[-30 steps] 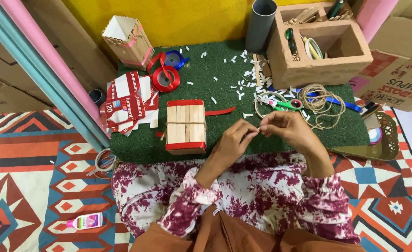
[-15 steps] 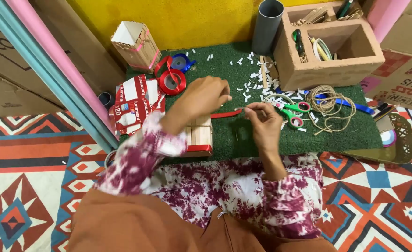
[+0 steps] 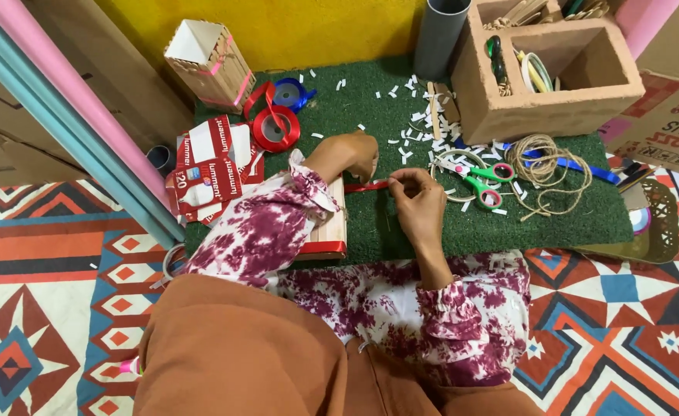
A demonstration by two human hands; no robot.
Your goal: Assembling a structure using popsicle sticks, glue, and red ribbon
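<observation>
Red ribbon (image 3: 366,186) stretched between pinching right hand (image 3: 416,202) and left hand (image 3: 352,154) pressing it onto the stick panel (image 3: 332,231); bottom edge already trimmed, top underway

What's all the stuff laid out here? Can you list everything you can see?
green mat: one, green, under the craft things
red ribbon strip: one, red, between both hands
stick panel: one, pale wood with red edging, under the left forearm
ribbon rolls: two, red and blue, back left of mat
scissors: one pair, green and pink handles, right of the hands
twine: one bundle, tan, beside scissors
paper scraps: many, white, scattered on mat
wooden box: one, light brown, back right
grey tube: one, upright beside box
stick container: one, back left
red and white cartons: several, flattened, left
patterned rug: one, multicoloured
left hand: on the strip's left end
right hand: fingers pinching the strip
</observation>
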